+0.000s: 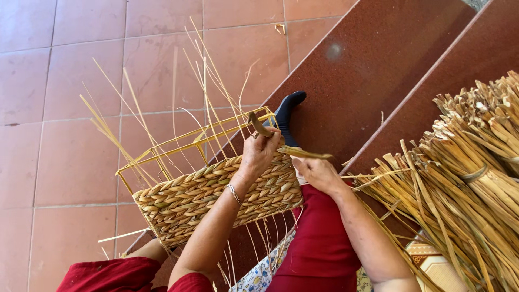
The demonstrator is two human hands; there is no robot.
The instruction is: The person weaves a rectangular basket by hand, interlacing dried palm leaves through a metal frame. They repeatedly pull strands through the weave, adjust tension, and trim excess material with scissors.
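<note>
A half-woven basket (184,197) of braided dry straw sits on a yellow wire frame (162,151), with thin upright reeds fanning out of it. My left hand (259,154) rests on the woven wall's top right edge and pinches a brown straw strand (258,125) that curls up above it. My right hand (319,173) is just to the right, gripping the same flat strand (311,154) where it runs across to the basket. A thin bracelet (233,193) circles my left wrist.
A large bundle of dry straw stalks (465,178) lies at the right, tied with a band. My red-trousered leg (319,243) and dark-socked foot (286,111) stretch over a dark red step (367,70). Pink floor tiles (70,108) lie to the left.
</note>
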